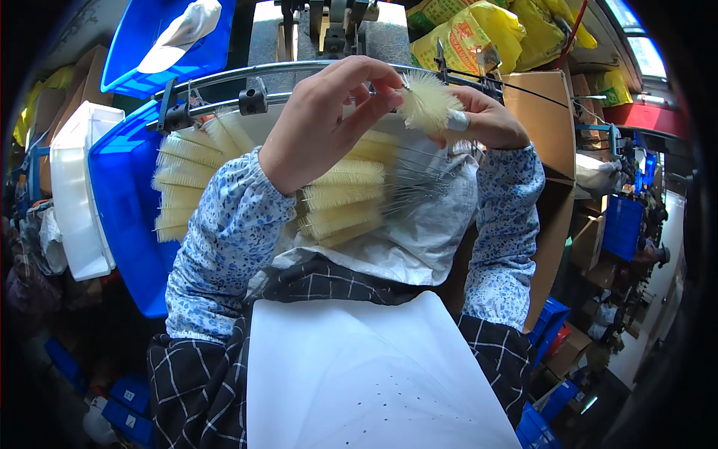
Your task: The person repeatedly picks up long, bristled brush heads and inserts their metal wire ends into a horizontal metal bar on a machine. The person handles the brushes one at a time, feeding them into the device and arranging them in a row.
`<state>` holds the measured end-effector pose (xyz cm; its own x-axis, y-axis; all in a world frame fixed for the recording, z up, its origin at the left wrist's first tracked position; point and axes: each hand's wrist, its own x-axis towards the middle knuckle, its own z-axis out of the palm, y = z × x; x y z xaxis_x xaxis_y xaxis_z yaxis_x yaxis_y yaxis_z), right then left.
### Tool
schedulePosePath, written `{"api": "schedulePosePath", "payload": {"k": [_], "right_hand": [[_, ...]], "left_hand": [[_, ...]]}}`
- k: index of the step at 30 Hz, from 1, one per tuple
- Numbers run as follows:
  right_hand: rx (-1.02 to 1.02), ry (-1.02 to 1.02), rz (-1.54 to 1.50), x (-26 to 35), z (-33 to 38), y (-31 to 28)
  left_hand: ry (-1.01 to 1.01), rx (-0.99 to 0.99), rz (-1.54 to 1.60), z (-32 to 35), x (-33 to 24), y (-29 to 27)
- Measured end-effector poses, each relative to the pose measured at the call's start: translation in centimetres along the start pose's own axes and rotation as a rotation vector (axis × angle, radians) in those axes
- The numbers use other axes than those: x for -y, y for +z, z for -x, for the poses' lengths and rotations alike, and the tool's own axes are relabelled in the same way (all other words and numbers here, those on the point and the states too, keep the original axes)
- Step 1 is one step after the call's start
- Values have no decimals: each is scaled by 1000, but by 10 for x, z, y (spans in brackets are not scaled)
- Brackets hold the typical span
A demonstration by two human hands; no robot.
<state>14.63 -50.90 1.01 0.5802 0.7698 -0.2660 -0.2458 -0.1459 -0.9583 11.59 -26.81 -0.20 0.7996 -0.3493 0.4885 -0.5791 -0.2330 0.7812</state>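
Above my lap, my right hand (490, 120) holds a cream-bristled wire brush (426, 103); a white wrap covers one of its fingertips. My left hand (329, 112) is closed in a pinch at the brush's left end, where a short bit of metal shows. Whether its fingertips grip wire or bristle is too small to tell. Beneath my hands lie several similar cream brushes (344, 196), their bare wire stems (419, 179) pointing right. More brushes (179, 187) lie left of my left forearm. A whitish cloth (404, 251) is spread under them.
A curved metal rail (217, 107) with black clamps crosses just beyond my hands, before a metal machine (329, 34). Blue bins (123, 172) and a white tray (78, 187) stand left. An open cardboard box (540, 127) is close on the right; yellow sacks (471, 37) lie behind.
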Motion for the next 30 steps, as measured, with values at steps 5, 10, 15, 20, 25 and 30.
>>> {"api": "schedulePosePath", "payload": {"k": [5, 10, 15, 20, 25, 30], "right_hand": [[100, -21, -147, -8, 8, 7], [8, -48, -260, -20, 12, 17], [60, -76, -198, -11, 14, 22], [-69, -139, 29, 3, 21, 36], [-353, -201, 643, 27, 31, 55], [-569, -294, 1004, 29, 29, 61]], "left_hand": [[44, -3, 42, 2, -16, 1], [109, -6, 6, 2, -21, -1], [146, -38, 22, 2, -23, -1], [126, -55, -13, 6, -24, -3], [129, -72, 5, 7, -24, -4], [200, -87, -27, 4, -18, -5]]}}
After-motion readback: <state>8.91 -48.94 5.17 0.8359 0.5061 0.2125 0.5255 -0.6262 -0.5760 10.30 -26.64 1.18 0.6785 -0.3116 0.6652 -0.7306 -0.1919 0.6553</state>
